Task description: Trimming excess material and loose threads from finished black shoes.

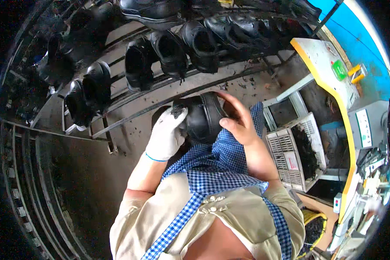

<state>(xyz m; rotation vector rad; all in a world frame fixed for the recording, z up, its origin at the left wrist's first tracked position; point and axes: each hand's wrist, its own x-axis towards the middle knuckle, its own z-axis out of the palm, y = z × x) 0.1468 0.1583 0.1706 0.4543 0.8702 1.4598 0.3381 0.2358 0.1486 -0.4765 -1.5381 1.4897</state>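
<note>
Over my lap I hold a black shoe [198,121] with both hands. My left hand [165,135], in a white glove with a dark smudge at the fingertips, is closed on the shoe's left end. Bare, my right hand [240,121] grips the other end, its thumb on the near side and its fingers reaching over the far edge. The shoe's underside is hidden. A blue checked apron [234,149] lies just below the shoe.
Ahead stands a metal rack [130,113] with rows of black shoes [167,50]. To the right are a white plastic crate [290,156] holding dark scraps and a yellow-edged workbench [318,60] with a green item [339,70] on it. Metal rails [43,173] run along the left.
</note>
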